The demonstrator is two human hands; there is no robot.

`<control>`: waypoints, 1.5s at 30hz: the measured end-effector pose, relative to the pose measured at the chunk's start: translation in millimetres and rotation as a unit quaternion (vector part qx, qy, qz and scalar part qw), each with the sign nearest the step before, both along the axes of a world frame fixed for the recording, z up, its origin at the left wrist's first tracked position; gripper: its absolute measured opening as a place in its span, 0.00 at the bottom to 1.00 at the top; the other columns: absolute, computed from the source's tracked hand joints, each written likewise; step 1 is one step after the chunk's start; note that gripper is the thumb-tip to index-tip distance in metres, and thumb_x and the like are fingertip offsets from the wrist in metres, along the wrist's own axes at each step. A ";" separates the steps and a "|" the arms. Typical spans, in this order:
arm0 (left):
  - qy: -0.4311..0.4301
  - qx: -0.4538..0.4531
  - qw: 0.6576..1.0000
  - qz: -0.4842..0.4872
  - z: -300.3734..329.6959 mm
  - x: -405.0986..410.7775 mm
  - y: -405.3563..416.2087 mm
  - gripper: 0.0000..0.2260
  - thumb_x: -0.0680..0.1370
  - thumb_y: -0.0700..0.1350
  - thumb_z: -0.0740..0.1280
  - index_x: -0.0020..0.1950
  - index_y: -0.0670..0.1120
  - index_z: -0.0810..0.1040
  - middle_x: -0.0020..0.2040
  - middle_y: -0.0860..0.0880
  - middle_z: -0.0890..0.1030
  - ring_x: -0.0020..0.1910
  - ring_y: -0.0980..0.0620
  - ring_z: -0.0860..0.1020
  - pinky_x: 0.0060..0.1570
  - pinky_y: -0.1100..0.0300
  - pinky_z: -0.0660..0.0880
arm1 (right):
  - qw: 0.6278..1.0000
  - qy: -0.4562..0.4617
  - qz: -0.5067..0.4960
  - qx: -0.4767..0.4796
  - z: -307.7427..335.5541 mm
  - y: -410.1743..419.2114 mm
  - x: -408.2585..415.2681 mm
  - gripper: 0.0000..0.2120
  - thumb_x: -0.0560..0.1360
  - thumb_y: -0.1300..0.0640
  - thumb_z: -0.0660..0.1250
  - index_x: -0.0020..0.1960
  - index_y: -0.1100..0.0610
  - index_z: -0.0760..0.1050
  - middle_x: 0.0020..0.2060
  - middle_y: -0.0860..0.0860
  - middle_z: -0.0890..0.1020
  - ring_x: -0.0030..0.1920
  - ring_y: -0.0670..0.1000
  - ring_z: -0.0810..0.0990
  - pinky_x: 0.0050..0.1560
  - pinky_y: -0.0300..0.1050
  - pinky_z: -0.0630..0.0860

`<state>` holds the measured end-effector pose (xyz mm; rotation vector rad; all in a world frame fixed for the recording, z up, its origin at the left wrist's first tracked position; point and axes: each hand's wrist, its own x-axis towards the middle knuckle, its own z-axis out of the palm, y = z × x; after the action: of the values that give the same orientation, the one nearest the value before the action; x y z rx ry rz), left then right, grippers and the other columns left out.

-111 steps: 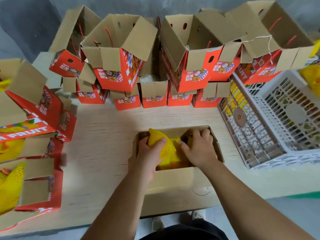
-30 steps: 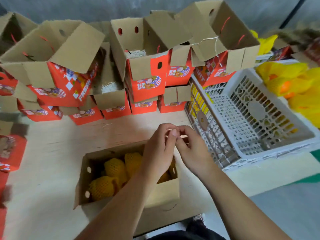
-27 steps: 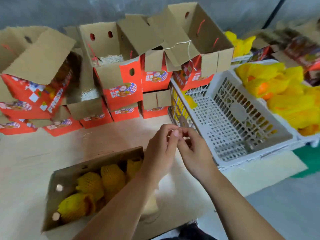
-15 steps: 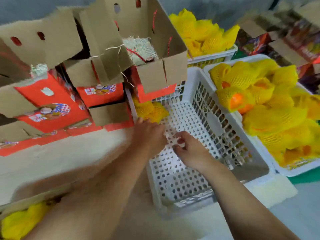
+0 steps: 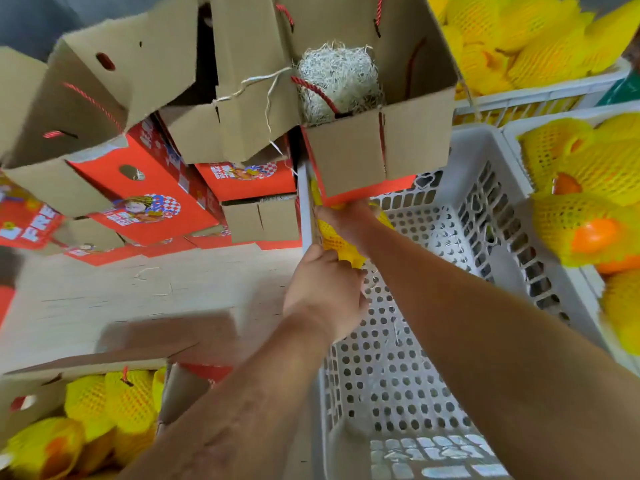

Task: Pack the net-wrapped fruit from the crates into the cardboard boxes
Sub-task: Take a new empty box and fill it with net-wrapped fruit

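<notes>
Now both hands, left (image 5: 323, 292) and right (image 5: 346, 220), having left the box (image 5: 83, 368), are gripping the last fruit (image 5: 337, 242) in the crate (image 5: 398, 375).

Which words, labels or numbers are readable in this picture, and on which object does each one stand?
"FRE": white letters on the red box at the far left, cut off by the frame edge.
Print beside the cartoon on the red box: too blurred to read.
Print on the red box behind: too small to read.
White crate, brown flaps: no text visible.
</notes>
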<state>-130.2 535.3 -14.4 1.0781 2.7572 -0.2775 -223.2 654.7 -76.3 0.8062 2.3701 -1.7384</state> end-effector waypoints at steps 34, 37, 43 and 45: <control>0.039 0.029 0.999 -0.021 -6.6 -1.0 -3.3 0.36 0.70 0.71 0.64 0.73 0.55 0.67 0.61 0.53 0.79 0.62 0.49 0.75 0.65 0.52 0.57 | 0.957 -0.123 0.192 0.181 -19.8 93.0 119.7 0.35 0.72 0.37 0.72 0.73 0.47 0.64 0.68 0.57 0.70 0.64 0.56 0.73 0.61 0.56 0.73; 0.034 0.029 0.999 -0.020 -6.5 -0.6 -3.0 0.35 0.69 0.71 0.63 0.71 0.55 0.68 0.60 0.53 0.79 0.62 0.49 0.75 0.65 0.51 0.58 | 0.845 -0.269 0.336 0.316 -36.8 94.0 139.4 0.56 0.66 0.32 0.75 0.81 0.40 0.42 0.78 0.56 0.52 0.79 0.65 0.53 0.75 0.65 0.62; 0.034 0.048 0.998 -0.015 -7.5 -1.4 -4.7 0.32 0.69 0.71 0.62 0.68 0.56 0.69 0.57 0.54 0.80 0.59 0.49 0.75 0.61 0.53 0.56 | 0.811 -0.395 0.251 0.351 -14.1 114.3 142.0 0.58 0.66 0.32 0.76 0.82 0.55 0.49 0.79 0.57 0.59 0.78 0.63 0.61 0.74 0.61 0.66; 0.024 0.051 0.998 -0.011 -8.3 -0.9 -4.3 0.32 0.68 0.71 0.62 0.67 0.56 0.69 0.56 0.55 0.79 0.59 0.50 0.75 0.61 0.53 0.56 | 0.759 -0.460 0.297 0.351 -14.8 103.5 156.6 0.53 0.70 0.37 0.76 0.82 0.57 0.53 0.79 0.59 0.61 0.77 0.64 0.64 0.74 0.62 0.67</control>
<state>-131.1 531.0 -22.7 1.1401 2.8325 -0.1693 -66.6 758.2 -91.1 0.6081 2.0767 -0.0597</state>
